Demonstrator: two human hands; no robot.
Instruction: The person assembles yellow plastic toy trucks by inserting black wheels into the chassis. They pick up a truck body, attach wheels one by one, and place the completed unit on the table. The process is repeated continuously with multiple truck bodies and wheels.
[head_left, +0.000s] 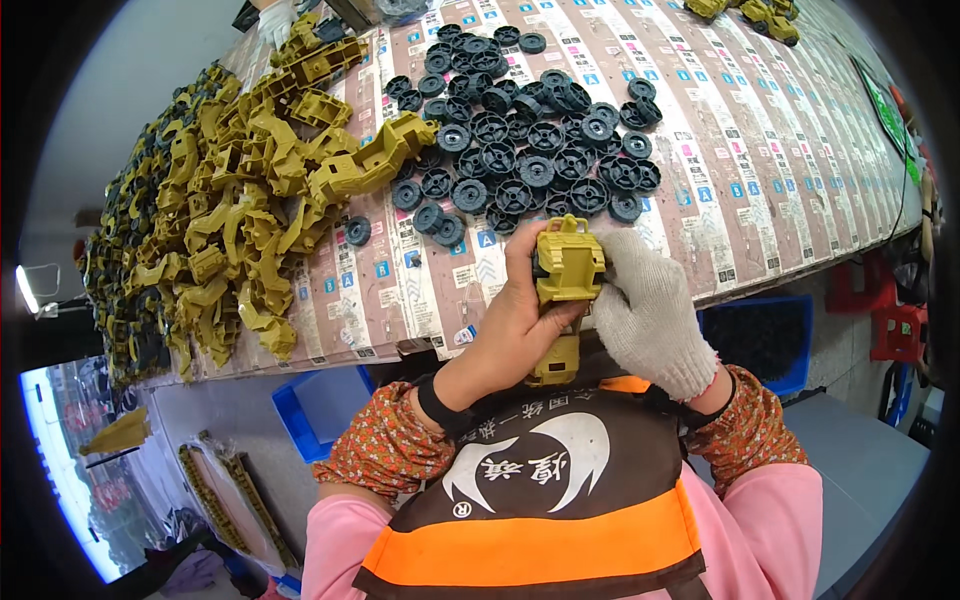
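Note:
My bare left hand [505, 338] is wrapped round a mustard-yellow plastic toy vehicle body [570, 268], held upright in front of my apron at the table's near edge. Its lower section hangs below my thumb. On its right side, my right hand [650, 318] in a white knitted glove presses close with curled fingers. Whatever those fingertips pinch is hidden behind the glove and the body. Just beyond both hands lies a loose heap of black toy wheels [540, 140].
A tall pile of yellow toy vehicle parts [240, 200] covers the table's left side. Several finished-looking yellow pieces [765, 18] lie far right. Another person's gloved hand [276, 22] is at the far left. Blue bins [318, 405] stand below the table.

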